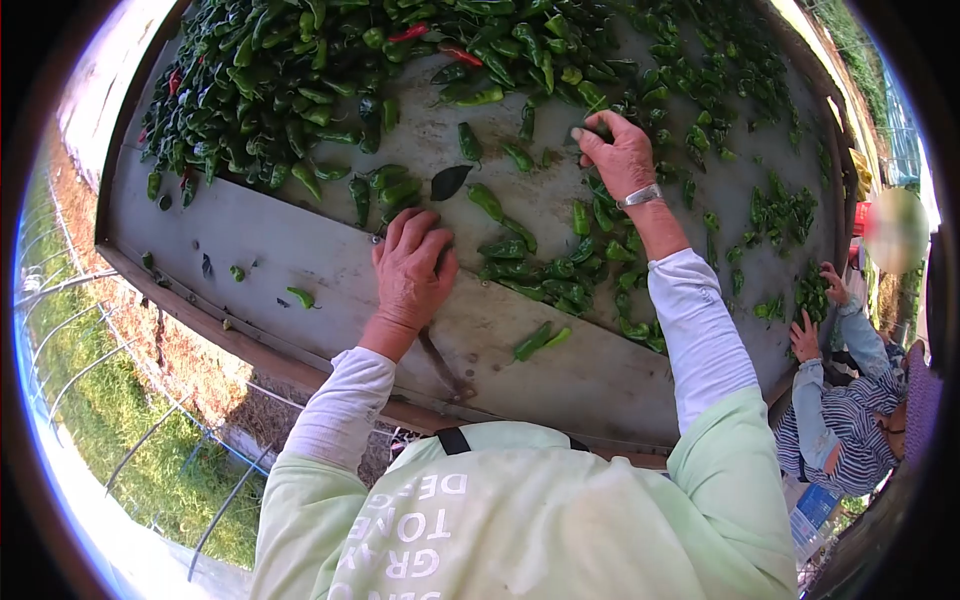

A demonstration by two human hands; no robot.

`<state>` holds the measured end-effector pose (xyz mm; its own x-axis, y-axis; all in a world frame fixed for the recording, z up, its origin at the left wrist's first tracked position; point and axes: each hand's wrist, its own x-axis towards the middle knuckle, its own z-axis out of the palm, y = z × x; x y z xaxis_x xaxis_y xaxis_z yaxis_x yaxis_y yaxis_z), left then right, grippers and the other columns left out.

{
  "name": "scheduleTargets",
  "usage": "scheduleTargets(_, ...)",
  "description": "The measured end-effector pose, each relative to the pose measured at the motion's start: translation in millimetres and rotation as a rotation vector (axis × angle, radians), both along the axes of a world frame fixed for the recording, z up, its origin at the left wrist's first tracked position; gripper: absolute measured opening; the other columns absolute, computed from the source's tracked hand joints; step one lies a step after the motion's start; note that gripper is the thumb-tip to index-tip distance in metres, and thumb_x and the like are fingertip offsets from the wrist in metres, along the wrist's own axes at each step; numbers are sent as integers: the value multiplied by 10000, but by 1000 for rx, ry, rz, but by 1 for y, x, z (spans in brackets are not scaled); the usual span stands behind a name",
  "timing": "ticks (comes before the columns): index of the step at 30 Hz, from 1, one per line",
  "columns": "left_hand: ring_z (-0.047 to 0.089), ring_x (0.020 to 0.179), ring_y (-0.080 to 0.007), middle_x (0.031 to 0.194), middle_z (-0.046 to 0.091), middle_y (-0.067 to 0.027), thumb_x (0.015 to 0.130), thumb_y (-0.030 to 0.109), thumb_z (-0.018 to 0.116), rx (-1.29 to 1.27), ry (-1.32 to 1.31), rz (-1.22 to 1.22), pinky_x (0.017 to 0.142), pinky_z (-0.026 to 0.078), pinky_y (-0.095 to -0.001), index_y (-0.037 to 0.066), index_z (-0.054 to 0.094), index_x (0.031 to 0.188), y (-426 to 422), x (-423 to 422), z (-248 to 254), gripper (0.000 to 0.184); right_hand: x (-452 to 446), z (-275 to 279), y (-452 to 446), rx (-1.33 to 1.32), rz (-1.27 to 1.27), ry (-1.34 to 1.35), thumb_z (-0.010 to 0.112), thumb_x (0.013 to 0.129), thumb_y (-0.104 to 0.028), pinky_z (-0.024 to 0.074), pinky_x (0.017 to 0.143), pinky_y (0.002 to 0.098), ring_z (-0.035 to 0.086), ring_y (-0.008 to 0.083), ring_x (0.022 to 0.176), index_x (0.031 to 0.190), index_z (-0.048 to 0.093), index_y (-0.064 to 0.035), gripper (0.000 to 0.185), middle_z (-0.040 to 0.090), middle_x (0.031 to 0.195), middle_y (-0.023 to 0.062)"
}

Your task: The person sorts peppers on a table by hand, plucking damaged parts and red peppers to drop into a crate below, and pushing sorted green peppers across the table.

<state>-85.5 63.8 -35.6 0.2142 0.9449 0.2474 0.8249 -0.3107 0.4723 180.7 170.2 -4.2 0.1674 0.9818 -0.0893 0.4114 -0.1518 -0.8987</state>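
Note:
My left hand (pixel 412 262) is palm down on the metal board at the table's near side, fingers bent and somewhat apart. Its fingertips are beside a few green peppers (pixel 397 190), and a dark leaf (pixel 450 182) lies just beyond. Further out to the right, my right hand (pixel 620 152) has thumb and fingers pinched together on a green pepper, mostly hidden by the fingers. A bracelet or watch band (pixel 640 196) circles that wrist. Between the hands, loose green peppers (pixel 505 215) are scattered, with a small cluster (pixel 560 280) near the board's edge.
A large heap of green peppers (pixel 250 95) covers the far left, with red peppers (pixel 460 53) among them. More lie across the right side. A co-worker's hands (pixel 815 310) touch peppers at the right edge. The table rim (pixel 240 345) runs along the near side.

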Motion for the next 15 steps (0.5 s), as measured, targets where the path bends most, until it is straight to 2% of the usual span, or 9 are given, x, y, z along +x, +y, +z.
scheduleTargets(2, 515, 1098, -250, 1077, 577, -25, 645, 113, 661, 29, -3, 1, 791, 406, -396, 139, 627, 868, 4, 0, 1, 227, -39, 9, -3, -76, 249, -92, 667, 752, -182, 503, 615, 340, 625, 256, 643, 836, 638, -45, 163, 625, 669, 116)
scheduleTargets(4, 513, 1100, -248, 1074, 576, -24, 645, 116, 669, 12, 22, -3, 789, 405, -394, 137, 627, 862, 3, 1, 3, 222, -77, -6, -6, 357, 524, -305, 642, 752, -142, 518, 638, 351, 649, 263, 756, 863, 640, -51, 143, 648, 773, 134)
scheduleTargets(6, 509, 1108, -248, 1080, 574, -26, 647, 125, 672, 11, 26, 2, 790, 405, -397, 138, 626, 865, 4, 0, 2, 223, -110, -18, -11, 295, 628, -513, 651, 718, -76, 522, 664, 413, 627, 331, 832, 902, 623, -58, 187, 628, 879, 133)
scheduleTargets(7, 502, 1116, -249, 1091, 563, -30, 657, 129, 668, -1, 17, -5, 790, 403, -407, 135, 619, 867, 4, 0, 2, 215, -119, -18, -12, 293, 631, -511, 651, 718, -76, 522, 664, 413, 627, 331, 832, 902, 623, -58, 187, 628, 879, 133)
scheduleTargets(9, 494, 1124, -251, 1102, 552, -33, 667, 133, 664, -15, 10, -3, 789, 402, -417, 131, 613, 868, 3, 0, 1, 208, -132, -16, -13, 73, 644, -775, 633, 737, -85, 525, 703, 436, 621, 349, 862, 894, 610, -63, 160, 597, 926, 140)
scheduleTargets(12, 484, 1136, -252, 1112, 547, -35, 673, 146, 663, -16, 0, -2, 796, 401, -420, 125, 612, 878, 2, -3, 0, 212, -135, -7, -11, 41, 716, -818, 559, 802, -94, 540, 747, 409, 631, 342, 903, 931, 650, -95, 158, 599, 1016, 165)
scheduleTargets(13, 494, 1125, -257, 1104, 558, -31, 664, 141, 670, -7, -4, -1, 794, 404, -416, 132, 617, 877, 2, -3, 0, 220, -134, -11, -12, 80, 684, -799, 593, 773, -111, 535, 733, 394, 635, 324, 894, 884, 651, -75, 131, 619, 946, 150)
scheduleTargets(14, 504, 1113, -261, 1096, 569, -28, 656, 136, 678, 5, -11, -1, 791, 407, -412, 139, 622, 877, 2, -2, -1, 228, -131, -17, -9, 85, 690, -798, 593, 773, -111, 535, 733, 394, 635, 324, 894, 884, 651, -75, 131, 619, 946, 150)
scheduleTargets(15, 500, 1118, -264, 1102, 567, -30, 666, 143, 676, 3, -20, -2, 803, 407, -414, 138, 622, 883, 2, -2, 0, 224, -129, -16, -6, 140, 613, -671, 615, 746, -119, 529, 723, 388, 640, 315, 871, 865, 656, -64, 138, 632, 900, 147)
